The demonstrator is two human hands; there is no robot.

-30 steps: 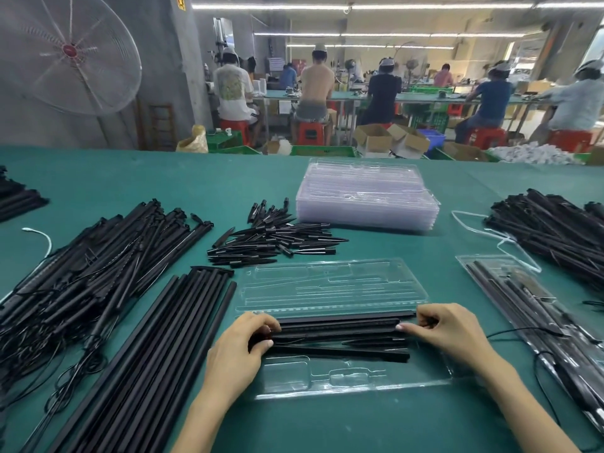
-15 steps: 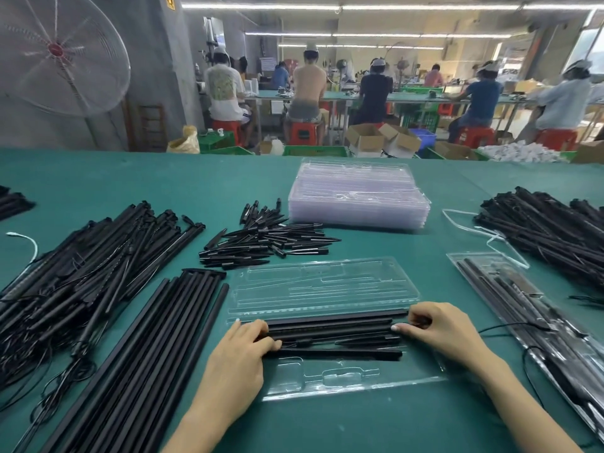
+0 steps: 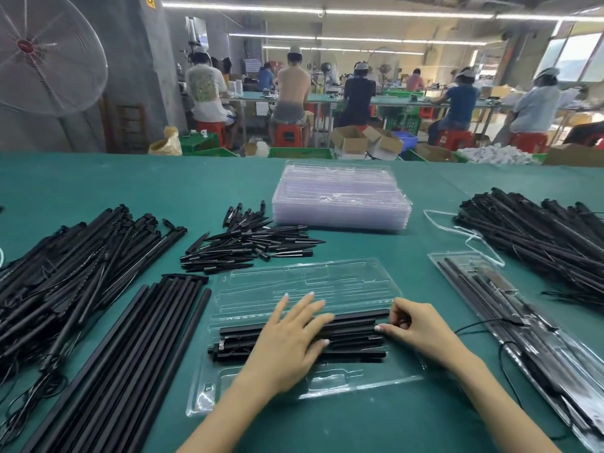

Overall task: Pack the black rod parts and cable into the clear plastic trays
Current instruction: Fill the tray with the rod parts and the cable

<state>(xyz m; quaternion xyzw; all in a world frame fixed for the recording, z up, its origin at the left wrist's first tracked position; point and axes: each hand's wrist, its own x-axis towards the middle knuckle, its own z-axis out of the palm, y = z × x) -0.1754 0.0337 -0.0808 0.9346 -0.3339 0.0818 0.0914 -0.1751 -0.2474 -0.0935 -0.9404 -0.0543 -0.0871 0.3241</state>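
1. Since half a second earlier, we saw that the left hand point(image 3: 287, 341) had moved from the left end of the black rod parts point(image 3: 353, 322) to their middle and uncurled, so that it lay flat with straight, spread fingers across them.
2. Our right hand point(image 3: 415, 325) had stayed at the right end of the rods, its fingers curled and pinching the rod ends, the thumb pressed along the side of one.
3. We found the rods lying side by side, lengthwise, in the near half of the open clear tray point(image 3: 327, 382), which sat on the green table point(image 3: 163, 184) directly in front of us; its far half lay open beyond the rods, holding nothing.
4. Left of the open tray, we saw a row of long black rods point(image 3: 124, 361), and further left a tangled heap of rods with cables point(image 3: 65, 273).
5. Behind the tray to the left, we noted a pile of short pointed black pieces point(image 3: 251, 243), and straight behind it a stack of clear trays point(image 3: 340, 197).
6. Right of the tray, we saw a filled tray point(image 3: 510, 308) with a thin black cable point(image 3: 483, 322) trailing from it towards our right wrist, and beyond it another heap of black rods point(image 3: 539, 233).
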